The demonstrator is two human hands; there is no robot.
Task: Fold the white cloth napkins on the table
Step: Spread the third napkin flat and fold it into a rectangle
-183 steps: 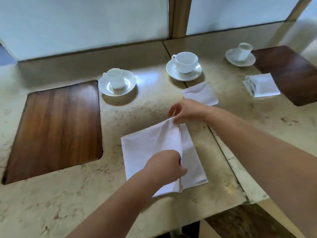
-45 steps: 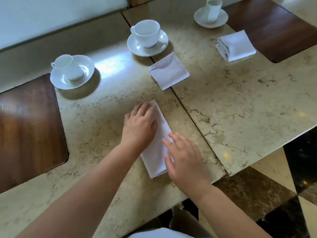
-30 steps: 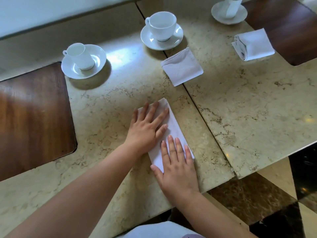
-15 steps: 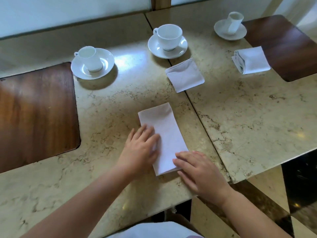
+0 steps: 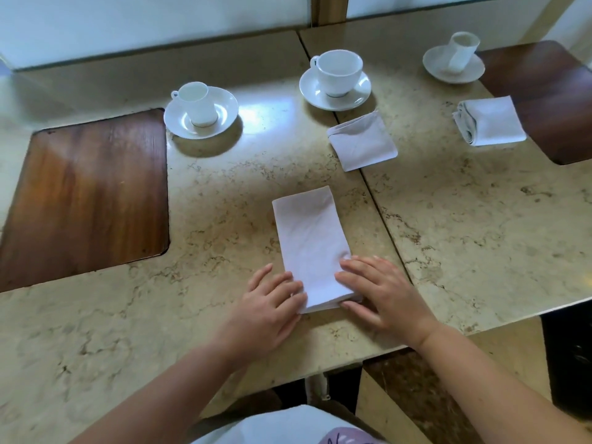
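— Item one?
— White napkin (image 5: 310, 245), folded to a long narrow rectangle, flat on the marble table (image 5: 480, 225), near end close to the front edge, far end angled slightly left.

— Hands?
— Left hand (image 5: 272, 302) at the near left corner, fingers slightly spread and gently bent, tips touching the cloth edge. Right hand (image 5: 378, 290) at the near right corner, fingers a little apart, tips lying over the cloth, thumb along the near edge. No clear pinch visible on either side — more a resting contact than a grip.

— Reason for that placement?
— Probably squaring the near end and readying the short edge for lifting over toward the far end, halving the strip into a square.

— Reference pieces?
— Second folded napkin (image 5: 362, 141) beyond, a small square straddling the seam between slabs, just below a cup and saucer (image 5: 334, 80). Third folded napkin (image 5: 490, 121) at far right, partly on a dark wood inlay (image 5: 551, 91).

— Room for the fold?
— Bare marble past the far end, well short of the square napkin. Left side open up to the left wood inlay (image 5: 86, 193) and another cup and saucer (image 5: 200, 110).

— Hazard?
— Front table edge just behind the wrists; layers liable to slip askew if lifted unevenly.
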